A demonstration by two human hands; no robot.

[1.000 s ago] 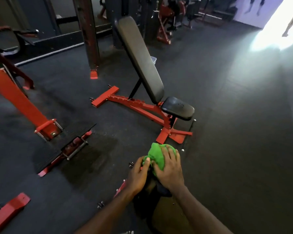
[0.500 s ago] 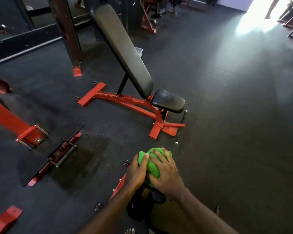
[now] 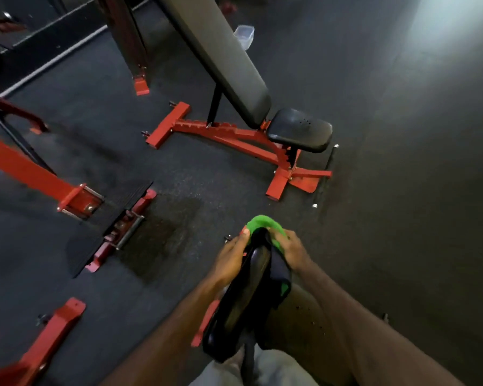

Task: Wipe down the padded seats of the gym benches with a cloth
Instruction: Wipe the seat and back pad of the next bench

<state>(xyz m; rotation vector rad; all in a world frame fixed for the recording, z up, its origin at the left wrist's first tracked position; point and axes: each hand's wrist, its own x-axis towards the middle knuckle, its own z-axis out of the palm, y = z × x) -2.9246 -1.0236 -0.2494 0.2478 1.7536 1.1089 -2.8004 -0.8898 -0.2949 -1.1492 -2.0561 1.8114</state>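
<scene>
A green cloth drapes over the top end of a black padded bench back that stands steeply right below me. My left hand grips the pad's left edge, its thumb on the cloth. On the right side, my right hand presses the cloth against the pad with curled fingers. Ahead stands a second bench with a red frame, a tilted grey backrest and a black seat pad.
A red machine beam and a black footplate lie to the left. A red post base stands behind. A clear plastic tub sits beyond the backrest. Another red foot is at lower left. Dark rubber floor stretches right.
The view has tipped down and closer to the pad. Both hands have spread apart, from together on top of the cloth to either side of the pad, pulling the cloth down over it.
</scene>
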